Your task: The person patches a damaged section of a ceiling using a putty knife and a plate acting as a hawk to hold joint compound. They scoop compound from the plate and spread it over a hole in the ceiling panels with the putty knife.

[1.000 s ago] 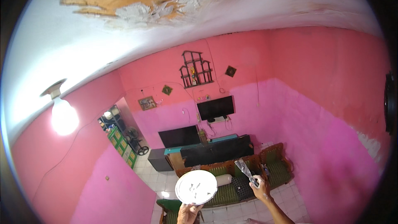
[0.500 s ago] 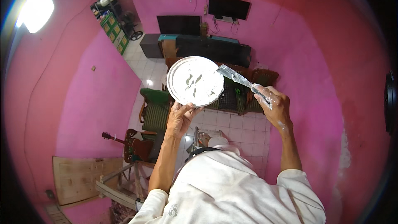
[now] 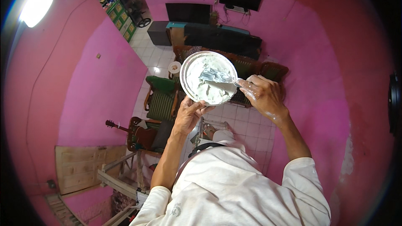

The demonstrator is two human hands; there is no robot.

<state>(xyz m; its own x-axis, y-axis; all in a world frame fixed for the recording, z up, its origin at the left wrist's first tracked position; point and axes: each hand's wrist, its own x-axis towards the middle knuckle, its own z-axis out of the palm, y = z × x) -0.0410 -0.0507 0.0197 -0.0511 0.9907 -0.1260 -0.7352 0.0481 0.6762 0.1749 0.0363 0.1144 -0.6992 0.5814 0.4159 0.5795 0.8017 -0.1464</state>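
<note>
Left hand (image 3: 189,115): grips bowl (image 3: 183,75) at its near edge; best kept level.
Right hand (image 3: 263,94): holds scraper (image 3: 215,75), beside bowl's right edge.
Scraper: blade over paste (image 3: 215,95); a low angle should gather cleanly.

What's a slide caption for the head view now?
Left hand holds a round container of white paste; right hand grips a scraper, blade over the paste.
</note>
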